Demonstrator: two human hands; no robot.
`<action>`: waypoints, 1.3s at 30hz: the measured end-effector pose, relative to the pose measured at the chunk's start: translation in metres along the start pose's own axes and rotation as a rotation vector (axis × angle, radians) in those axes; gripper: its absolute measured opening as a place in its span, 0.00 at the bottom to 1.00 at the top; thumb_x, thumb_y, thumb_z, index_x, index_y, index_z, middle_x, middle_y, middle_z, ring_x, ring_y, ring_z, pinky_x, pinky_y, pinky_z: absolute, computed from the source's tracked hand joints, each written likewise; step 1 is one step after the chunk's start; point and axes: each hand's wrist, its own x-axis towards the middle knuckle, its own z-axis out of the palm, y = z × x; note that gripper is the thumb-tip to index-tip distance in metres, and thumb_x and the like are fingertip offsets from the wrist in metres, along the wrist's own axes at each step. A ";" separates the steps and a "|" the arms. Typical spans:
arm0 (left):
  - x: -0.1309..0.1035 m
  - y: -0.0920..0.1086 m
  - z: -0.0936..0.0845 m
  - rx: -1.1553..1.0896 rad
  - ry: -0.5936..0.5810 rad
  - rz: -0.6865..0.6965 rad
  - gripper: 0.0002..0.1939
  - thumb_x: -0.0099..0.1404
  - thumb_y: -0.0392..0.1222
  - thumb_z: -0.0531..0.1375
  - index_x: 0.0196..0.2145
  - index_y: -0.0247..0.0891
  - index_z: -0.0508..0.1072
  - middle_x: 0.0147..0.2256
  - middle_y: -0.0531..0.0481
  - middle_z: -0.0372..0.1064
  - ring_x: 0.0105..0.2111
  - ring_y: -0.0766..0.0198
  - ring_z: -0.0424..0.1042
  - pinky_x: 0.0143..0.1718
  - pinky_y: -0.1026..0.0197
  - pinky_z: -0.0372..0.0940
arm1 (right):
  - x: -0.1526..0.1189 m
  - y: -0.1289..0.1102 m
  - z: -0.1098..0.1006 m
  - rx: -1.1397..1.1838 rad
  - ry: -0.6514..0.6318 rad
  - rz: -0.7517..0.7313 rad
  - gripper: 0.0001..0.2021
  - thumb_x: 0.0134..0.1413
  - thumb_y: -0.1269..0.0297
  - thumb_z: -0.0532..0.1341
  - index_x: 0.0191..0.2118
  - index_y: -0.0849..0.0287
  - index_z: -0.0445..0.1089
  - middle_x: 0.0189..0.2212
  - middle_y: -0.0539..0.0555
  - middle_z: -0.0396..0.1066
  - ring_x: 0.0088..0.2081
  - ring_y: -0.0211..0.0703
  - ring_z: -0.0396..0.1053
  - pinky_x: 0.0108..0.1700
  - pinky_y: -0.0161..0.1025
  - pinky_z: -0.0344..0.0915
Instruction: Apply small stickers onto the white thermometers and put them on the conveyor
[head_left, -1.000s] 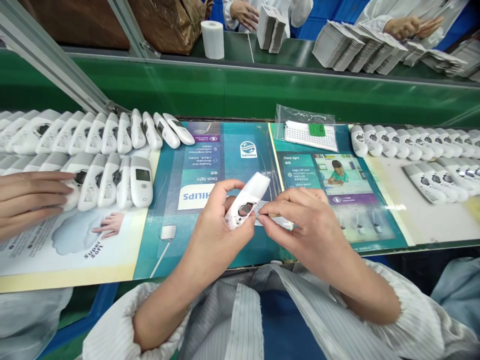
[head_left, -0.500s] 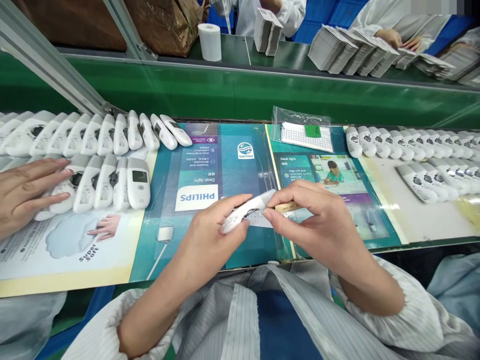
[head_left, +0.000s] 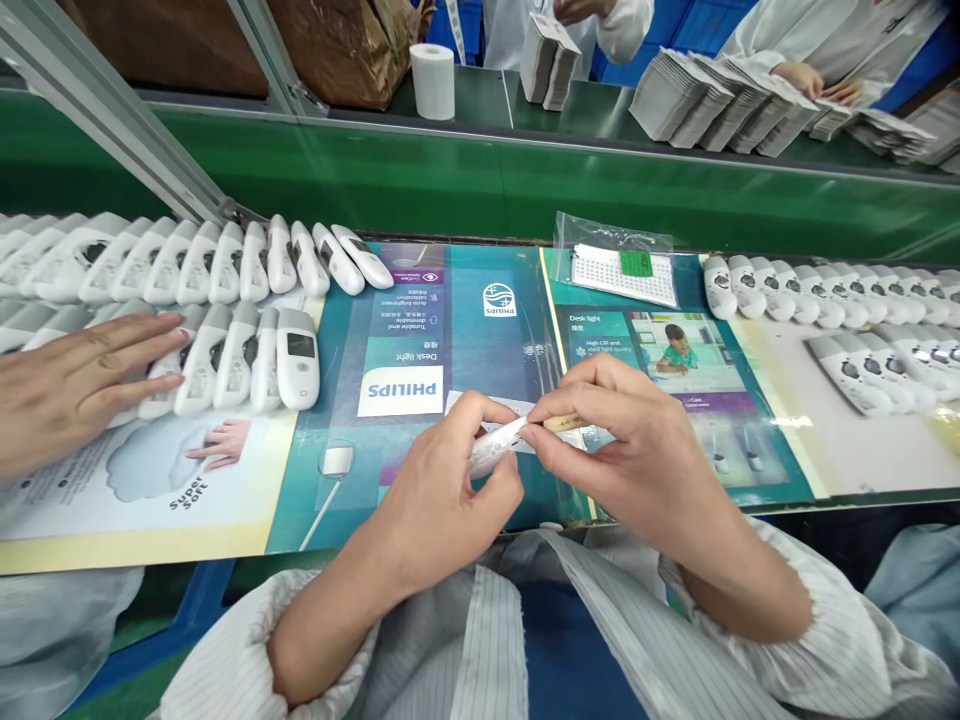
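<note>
Fingers (head_left: 506, 486) of left hand (head_left: 439, 492) pinch a white device (head_left: 495, 449), long axis toward two o'clock, where right hand (head_left: 626, 430) pinches a tan stick (head_left: 564, 423).

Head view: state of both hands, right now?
Left hand: closed, holding a white handheld device.
Right hand: closed, pinching a tan stick-like piece at the device's end.

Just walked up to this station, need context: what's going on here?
The person's left hand holds a white handheld device above the bench. The right hand pinches a tan stick, its fingertips at the device's end; the contact detail is hidden. Similar devices are lined up on both sides. A co-worker's hand is over the left front row.
</note>
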 end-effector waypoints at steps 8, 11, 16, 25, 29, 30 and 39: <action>0.002 -0.002 0.000 -0.022 -0.004 -0.008 0.08 0.64 0.37 0.54 0.41 0.41 0.67 0.39 0.48 0.75 0.43 0.51 0.75 0.46 0.47 0.66 | 0.000 0.002 0.001 -0.003 -0.012 -0.009 0.05 0.59 0.70 0.65 0.35 0.53 0.77 0.32 0.49 0.71 0.34 0.38 0.71 0.36 0.39 0.60; 0.001 -0.002 0.000 -0.024 -0.002 -0.013 0.07 0.64 0.38 0.54 0.41 0.41 0.67 0.39 0.48 0.75 0.43 0.51 0.75 0.45 0.47 0.66 | 0.000 0.003 0.001 -0.018 -0.008 -0.020 0.04 0.59 0.70 0.65 0.35 0.53 0.77 0.32 0.49 0.72 0.35 0.38 0.71 0.37 0.40 0.59; 0.000 -0.002 0.001 -0.020 0.004 -0.006 0.07 0.65 0.37 0.53 0.41 0.40 0.67 0.39 0.49 0.74 0.42 0.52 0.74 0.44 0.48 0.66 | 0.001 0.004 0.002 -0.037 -0.010 -0.027 0.04 0.58 0.69 0.66 0.35 0.53 0.76 0.33 0.48 0.73 0.35 0.39 0.71 0.38 0.41 0.58; 0.001 -0.004 0.001 -0.032 0.026 0.018 0.05 0.67 0.36 0.53 0.40 0.42 0.68 0.36 0.52 0.73 0.46 0.53 0.74 0.46 0.51 0.65 | -0.001 0.003 0.003 -0.040 0.001 -0.057 0.04 0.57 0.70 0.67 0.35 0.53 0.76 0.33 0.46 0.73 0.35 0.37 0.71 0.39 0.42 0.55; 0.000 -0.005 0.002 -0.047 0.029 0.043 0.06 0.67 0.35 0.53 0.40 0.42 0.68 0.37 0.53 0.73 0.47 0.55 0.74 0.45 0.54 0.65 | -0.001 0.003 0.003 -0.053 -0.008 -0.070 0.04 0.58 0.70 0.67 0.36 0.53 0.76 0.33 0.46 0.73 0.35 0.37 0.71 0.39 0.42 0.54; -0.001 -0.005 0.002 -0.058 0.028 0.049 0.06 0.68 0.35 0.53 0.40 0.42 0.68 0.38 0.53 0.74 0.47 0.56 0.74 0.45 0.54 0.65 | -0.002 0.003 0.003 -0.058 -0.017 -0.074 0.03 0.59 0.70 0.67 0.36 0.53 0.76 0.34 0.46 0.73 0.35 0.37 0.71 0.39 0.42 0.54; 0.004 -0.004 -0.002 -0.391 0.052 -0.047 0.02 0.65 0.36 0.58 0.36 0.39 0.71 0.42 0.50 0.77 0.44 0.60 0.75 0.44 0.59 0.66 | -0.002 0.010 -0.022 -0.123 0.195 -0.050 0.04 0.59 0.62 0.68 0.40 0.52 0.76 0.35 0.52 0.72 0.37 0.43 0.71 0.35 0.40 0.64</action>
